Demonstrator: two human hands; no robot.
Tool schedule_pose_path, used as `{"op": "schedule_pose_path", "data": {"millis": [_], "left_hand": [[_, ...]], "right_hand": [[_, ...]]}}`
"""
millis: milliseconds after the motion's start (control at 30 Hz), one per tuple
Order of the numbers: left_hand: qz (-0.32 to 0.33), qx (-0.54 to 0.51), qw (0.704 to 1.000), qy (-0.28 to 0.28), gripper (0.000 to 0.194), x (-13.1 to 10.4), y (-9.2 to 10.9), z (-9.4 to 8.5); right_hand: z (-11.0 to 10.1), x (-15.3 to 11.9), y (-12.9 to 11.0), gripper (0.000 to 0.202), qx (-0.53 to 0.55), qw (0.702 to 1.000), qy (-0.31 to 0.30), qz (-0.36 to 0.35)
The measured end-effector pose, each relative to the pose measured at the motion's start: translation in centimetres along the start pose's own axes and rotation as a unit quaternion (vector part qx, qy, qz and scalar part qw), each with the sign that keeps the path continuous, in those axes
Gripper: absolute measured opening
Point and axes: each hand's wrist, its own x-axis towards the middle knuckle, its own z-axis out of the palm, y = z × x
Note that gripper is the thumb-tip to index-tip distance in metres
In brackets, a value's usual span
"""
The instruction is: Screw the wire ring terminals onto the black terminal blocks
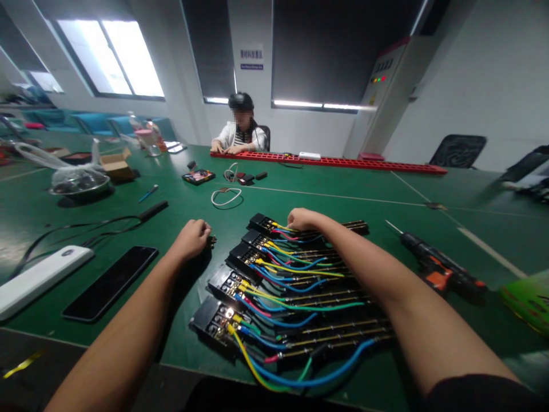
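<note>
Several black terminal blocks (pixel 213 321) with yellow, blue, red and green wires (pixel 300 320) lie in a row on the green table, wired to long strips with brass-coloured rods. My left hand (pixel 195 237) rests left of the blocks with its fingers curled; small screw-like metal pieces (pixel 212 241) show at its fingertips. Over the wires of the farthest block (pixel 261 222) is my right hand (pixel 300 220), fingers bent down and closed; what they hold, if anything, is hidden.
A power drill (pixel 437 266) lies at right. On the left are a black phone (pixel 112 281), a white device (pixel 45 277) and a bagged bowl (pixel 79 183). Across the table (pixel 334 200), a person (pixel 242 134) sits behind a long red rack (pixel 343 161).
</note>
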Motion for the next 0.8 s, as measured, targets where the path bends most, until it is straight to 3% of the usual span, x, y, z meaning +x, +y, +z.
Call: {"op": "schedule_pose_path", "data": {"millis": [200, 367, 633, 800], "left_hand": [[-0.032, -0.069, 0.996, 0.041, 0.019, -0.5, 1.6, -0.8], [0.012, -0.155, 0.986, 0.055, 0.019, -0.8, 3.5, -0.9], [0.097, -0.313, 0.945, 0.002, 0.021, 0.2, 6.5, -0.4], [0.102, -0.389, 0.915, -0.024, 0.021, 1.8, 8.2, 0.0]], "right_hand": [[-0.6, -0.8, -0.4, 0.031, 0.001, 1.000, 0.029, -0.003], [-0.4, -1.8, -0.2, 0.029, 0.019, 0.996, 0.088, -0.002], [1.4, -4.1, 0.0, 0.015, 0.052, 0.981, 0.185, -0.036], [3.2, -4.8, 0.0, 0.010, 0.051, 0.967, 0.244, -0.047]]}}
